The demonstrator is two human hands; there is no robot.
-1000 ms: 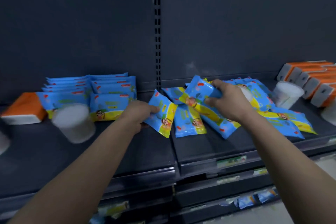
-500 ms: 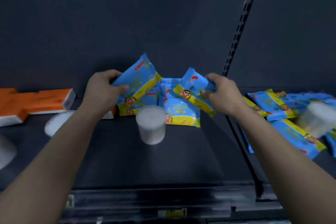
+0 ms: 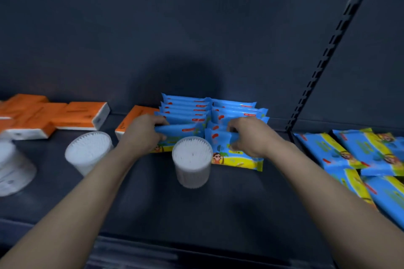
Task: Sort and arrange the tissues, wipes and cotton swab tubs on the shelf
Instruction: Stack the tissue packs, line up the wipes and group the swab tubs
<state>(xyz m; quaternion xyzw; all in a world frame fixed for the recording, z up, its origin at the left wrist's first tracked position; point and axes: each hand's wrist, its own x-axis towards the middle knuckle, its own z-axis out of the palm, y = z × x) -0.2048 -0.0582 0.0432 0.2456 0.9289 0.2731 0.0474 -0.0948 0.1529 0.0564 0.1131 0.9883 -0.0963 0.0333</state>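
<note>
Two side-by-side stacks of blue and yellow wipe packs [image 3: 205, 111] lie at the back of the dark shelf [image 3: 196, 209]. My left hand [image 3: 143, 132] grips the front wipe pack of the left stack [image 3: 183, 131]. My right hand [image 3: 248, 135] grips the front wipe pack of the right stack [image 3: 218, 137]. A clear tub of cotton swabs [image 3: 192, 164] stands upright just in front of the stacks, between my wrists. More tubs stand to the left, one [image 3: 88, 152] near my left forearm and one [image 3: 13, 170] by the left edge.
Orange tissue packs [image 3: 54, 113] lie at the back left, one more [image 3: 133, 120] behind my left hand. Several loose wipe packs [image 3: 349, 153] lie on the right shelf section past the slotted upright [image 3: 328, 54]. The shelf's front edge runs below my forearms.
Both hands have brought their wipe packs down from mid-air onto the fronts of the two stacks. The view has shifted left along the shelf.
</note>
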